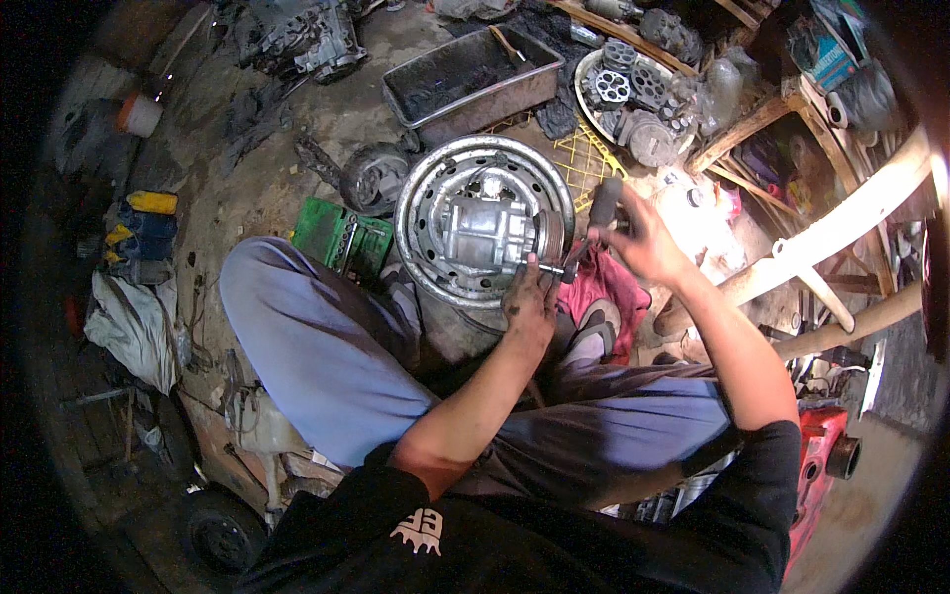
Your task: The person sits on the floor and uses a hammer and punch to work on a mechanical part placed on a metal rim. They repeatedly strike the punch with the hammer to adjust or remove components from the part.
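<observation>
A silvery cylindrical compressor (485, 233) with a pulley (547, 235) at its right end lies on a steel wheel rim (414, 259) between my feet. My left hand (531, 305) is at the compressor's lower right, fingers closed around the shiny socket shaft of a ratchet wrench. The ratchet's black handle (605, 202) slants up and right from there. My right hand (648, 243), slightly blurred, closes on that handle, with the handle's end sticking out past the fingers. The exact seat of the socket is hidden by my left fingers.
A green socket case (319, 230) lies open left of the rim. Beyond stand a dark rectangular tub (465, 121) with a brush (508, 45) and a round basin (584, 104) of metal parts. A red cloth (623, 302) lies by my right foot; a wooden frame (742, 134) rises at right.
</observation>
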`<state>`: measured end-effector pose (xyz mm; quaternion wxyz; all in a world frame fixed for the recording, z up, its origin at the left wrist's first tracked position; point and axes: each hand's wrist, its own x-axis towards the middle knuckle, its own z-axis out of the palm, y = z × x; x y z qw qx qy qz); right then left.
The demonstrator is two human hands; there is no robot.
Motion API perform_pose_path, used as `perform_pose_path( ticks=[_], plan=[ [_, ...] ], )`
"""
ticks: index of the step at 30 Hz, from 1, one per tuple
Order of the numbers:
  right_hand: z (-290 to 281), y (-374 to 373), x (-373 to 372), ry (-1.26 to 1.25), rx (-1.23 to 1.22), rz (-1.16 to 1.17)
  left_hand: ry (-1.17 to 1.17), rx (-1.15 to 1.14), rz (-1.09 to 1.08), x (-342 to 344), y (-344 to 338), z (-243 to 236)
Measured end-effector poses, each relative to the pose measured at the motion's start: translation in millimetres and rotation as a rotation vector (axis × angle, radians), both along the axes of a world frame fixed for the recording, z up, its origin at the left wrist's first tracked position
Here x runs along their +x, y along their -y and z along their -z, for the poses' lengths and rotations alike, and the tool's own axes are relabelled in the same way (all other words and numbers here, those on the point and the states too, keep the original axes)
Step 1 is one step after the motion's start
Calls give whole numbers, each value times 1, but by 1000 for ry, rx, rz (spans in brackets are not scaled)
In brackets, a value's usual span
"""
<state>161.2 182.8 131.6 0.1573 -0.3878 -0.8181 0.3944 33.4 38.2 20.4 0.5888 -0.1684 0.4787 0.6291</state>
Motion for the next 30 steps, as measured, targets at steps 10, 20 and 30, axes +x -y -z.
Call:
perform_pose_path(
  ticks=[10,20,30],
  plan=[
    [25,-63,-51,-137,-685,217,89,47,-123,1,-2,-33],
    [34,-54,-46,-194,-688,259,143,29,-157,6,-4,-11],
    [31,-38,-35,-48,98,168,-97,-76,61,6,-1,8]
  ],
)
